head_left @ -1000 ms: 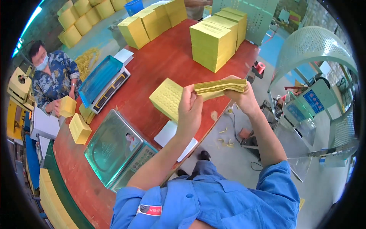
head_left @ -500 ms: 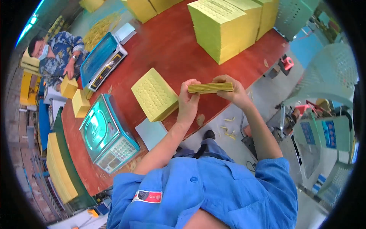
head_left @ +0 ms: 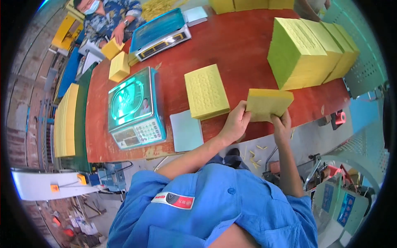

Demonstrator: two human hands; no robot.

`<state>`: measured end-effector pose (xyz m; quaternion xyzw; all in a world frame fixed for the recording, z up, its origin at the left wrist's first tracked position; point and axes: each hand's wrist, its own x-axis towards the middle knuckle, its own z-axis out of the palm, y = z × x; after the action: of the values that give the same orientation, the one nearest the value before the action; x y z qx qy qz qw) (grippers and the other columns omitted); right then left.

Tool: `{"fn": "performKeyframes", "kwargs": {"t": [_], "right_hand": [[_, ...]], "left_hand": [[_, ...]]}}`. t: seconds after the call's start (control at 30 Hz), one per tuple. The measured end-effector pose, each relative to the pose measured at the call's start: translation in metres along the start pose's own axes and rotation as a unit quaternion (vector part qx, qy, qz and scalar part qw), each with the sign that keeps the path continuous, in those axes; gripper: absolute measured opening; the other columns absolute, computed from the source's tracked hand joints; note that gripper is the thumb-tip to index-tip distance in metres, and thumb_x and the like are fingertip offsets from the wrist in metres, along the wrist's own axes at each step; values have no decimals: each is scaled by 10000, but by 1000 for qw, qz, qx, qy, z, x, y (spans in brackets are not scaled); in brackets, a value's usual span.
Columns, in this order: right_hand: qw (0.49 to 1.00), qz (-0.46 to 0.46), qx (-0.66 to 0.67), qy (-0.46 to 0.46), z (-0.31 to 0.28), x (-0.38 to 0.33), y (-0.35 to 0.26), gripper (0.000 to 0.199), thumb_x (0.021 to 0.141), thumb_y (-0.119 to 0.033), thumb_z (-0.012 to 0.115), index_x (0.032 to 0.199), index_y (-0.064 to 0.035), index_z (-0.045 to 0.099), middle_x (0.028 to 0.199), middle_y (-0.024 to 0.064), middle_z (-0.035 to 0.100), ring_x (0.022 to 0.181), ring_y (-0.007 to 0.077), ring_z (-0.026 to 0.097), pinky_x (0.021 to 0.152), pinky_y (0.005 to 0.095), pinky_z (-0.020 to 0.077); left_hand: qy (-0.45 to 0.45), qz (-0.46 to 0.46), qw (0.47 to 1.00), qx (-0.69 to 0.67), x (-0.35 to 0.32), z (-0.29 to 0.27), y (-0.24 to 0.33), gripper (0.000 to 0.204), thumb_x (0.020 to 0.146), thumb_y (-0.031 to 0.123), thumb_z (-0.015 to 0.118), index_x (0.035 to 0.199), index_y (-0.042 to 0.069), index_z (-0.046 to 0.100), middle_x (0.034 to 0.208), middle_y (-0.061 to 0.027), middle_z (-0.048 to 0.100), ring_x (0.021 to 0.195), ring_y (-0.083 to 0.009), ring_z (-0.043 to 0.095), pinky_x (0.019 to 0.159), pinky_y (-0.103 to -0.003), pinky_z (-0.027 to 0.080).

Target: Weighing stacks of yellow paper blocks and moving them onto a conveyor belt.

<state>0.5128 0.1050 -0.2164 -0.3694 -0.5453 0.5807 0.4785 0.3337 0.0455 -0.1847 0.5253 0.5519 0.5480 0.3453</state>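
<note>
Above the near edge of the red table (head_left: 235, 41), a thin stack of yellow paper sheets (head_left: 269, 108) is held tilted up, its broad face toward me. My left hand (head_left: 235, 125) grips its left side. My right hand (head_left: 283, 127) is closed on its lower right part, with the thumb on the face. Left of the held stack, a thicker block of yellow paper (head_left: 206, 93) with wavy embossing lies on the table, nearest to my left hand. Beside that block is a pale flat sheet (head_left: 186, 132).
A digital scale (head_left: 136, 109) stands at left, a second blue-topped scale (head_left: 161, 35) beyond it. Tall yellow paper stacks (head_left: 306, 53) occupy the right. Across the table a masked co-worker (head_left: 109, 22) touches a small yellow block (head_left: 112, 48). Yellow scraps (head_left: 253, 157) lie on the floor.
The held stack has turned from edge-on to showing its broad face. My right hand has shifted to the stack's lower part. The whole view has swung, moving the table's things rightward.
</note>
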Motion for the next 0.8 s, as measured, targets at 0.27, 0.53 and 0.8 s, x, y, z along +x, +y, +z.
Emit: {"fn": "performKeyframes", "kwargs": {"t": [0.27, 0.53, 0.8], "right_hand": [[981, 57, -55, -179, 79, 42, -108, 364, 856, -40, 613, 1207, 43, 558, 1008, 52, 638, 931, 111, 593, 840, 266, 475], [973, -4, -183, -140, 158, 87, -56, 462, 854, -145, 699, 1262, 15, 555, 896, 105, 670, 794, 136, 624, 723, 304, 515], [982, -6, -155, -105, 152, 79, -40, 342, 871, -159, 680, 1172, -10, 617, 800, 88, 653, 721, 126, 597, 679, 289, 500]], "left_hand": [[78, -149, 983, -67, -4, -114, 80, 178, 905, 91, 616, 1044, -17, 641, 942, -51, 677, 842, -134, 637, 765, -274, 512], [149, -267, 941, -147, 14, -181, 24, 161, 907, 157, 639, 1003, 27, 645, 857, -42, 681, 711, -122, 647, 631, -259, 522], [157, -248, 946, -135, 7, -175, 20, 190, 918, 167, 629, 1043, 25, 615, 828, -29, 667, 642, -102, 603, 542, -246, 433]]}}
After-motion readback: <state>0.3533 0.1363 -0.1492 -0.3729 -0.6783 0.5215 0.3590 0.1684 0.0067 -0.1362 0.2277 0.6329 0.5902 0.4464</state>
